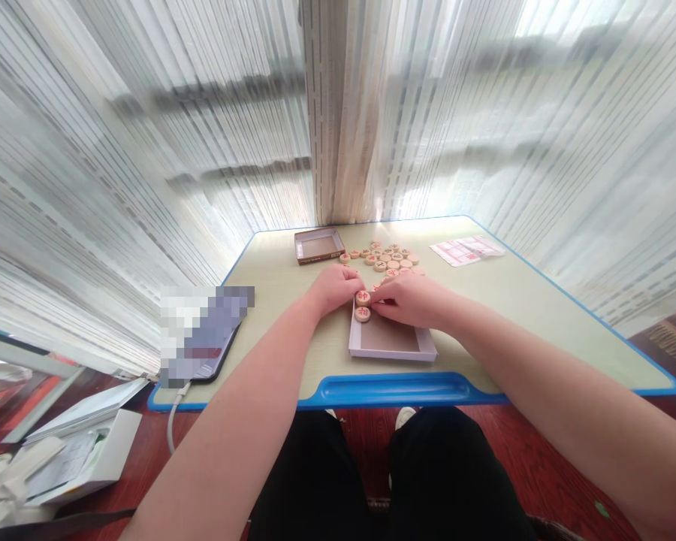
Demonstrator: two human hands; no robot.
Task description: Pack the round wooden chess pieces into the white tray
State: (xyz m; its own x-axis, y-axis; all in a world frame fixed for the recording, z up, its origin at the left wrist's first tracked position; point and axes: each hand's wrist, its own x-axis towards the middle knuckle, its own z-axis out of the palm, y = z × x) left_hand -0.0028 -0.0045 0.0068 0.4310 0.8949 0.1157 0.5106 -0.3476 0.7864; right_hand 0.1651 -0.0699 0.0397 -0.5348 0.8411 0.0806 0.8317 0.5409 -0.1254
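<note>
A shallow cardboard box tray with a white rim lies near the front of the table. Two round wooden xiangqi pieces with red characters sit at its left side: an upper piece and a lower piece. My right hand reaches over the tray, thumb and fingertips pinched against the upper piece's right edge. At the tray's back left corner, my left hand has its fingers curled close behind that piece; what is in them is hidden. Beyond both hands, several more xiangqi pieces lie loosely grouped, partly covered by my right hand.
An open brown box lid lies at the back left of the table. A red-lined paper sheet in clear plastic is at the back right. At the left edge rests a phone with a white cable. Curtains hang behind.
</note>
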